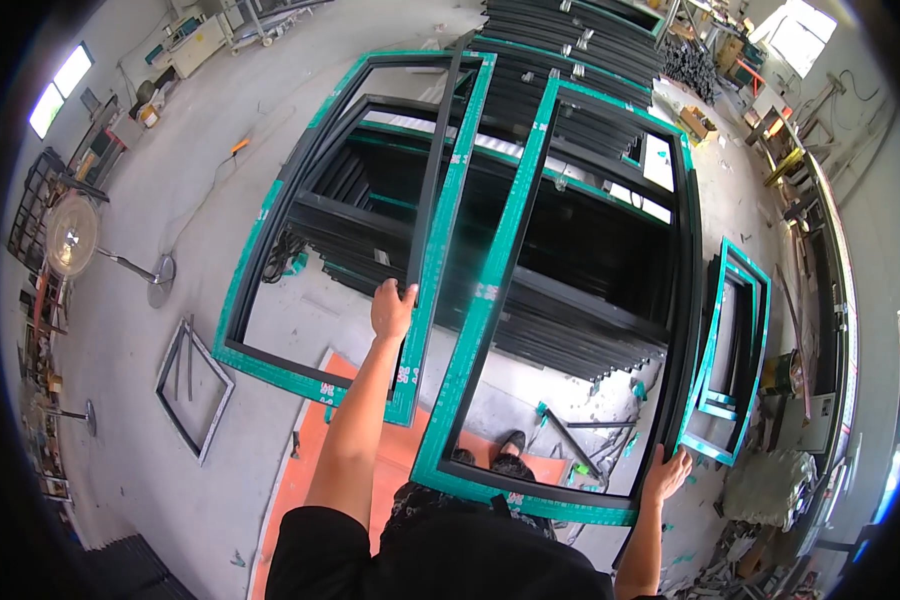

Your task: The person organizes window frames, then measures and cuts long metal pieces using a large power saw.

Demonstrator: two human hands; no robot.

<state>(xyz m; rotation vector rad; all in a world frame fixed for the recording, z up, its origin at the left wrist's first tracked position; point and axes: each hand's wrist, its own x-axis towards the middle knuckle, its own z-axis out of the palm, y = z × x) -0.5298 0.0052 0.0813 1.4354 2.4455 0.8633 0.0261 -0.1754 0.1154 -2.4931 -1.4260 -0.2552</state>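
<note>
Between left grip (393,310) and right grip (667,474): green-edged frame (491,280).

Left arm (348,430) extended forward from short black sleeve (318,550); left hand (392,312) closed in a grip, fingers partly hidden. Right forearm (642,548) held out to the side; right hand (666,474) curled in a grip, nearer the torso than the left.

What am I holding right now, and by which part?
Your left hand grips the left green frame by its right side, lower half; your right hand holds the right green frame by its outer right edge, near the bottom corner.
</note>
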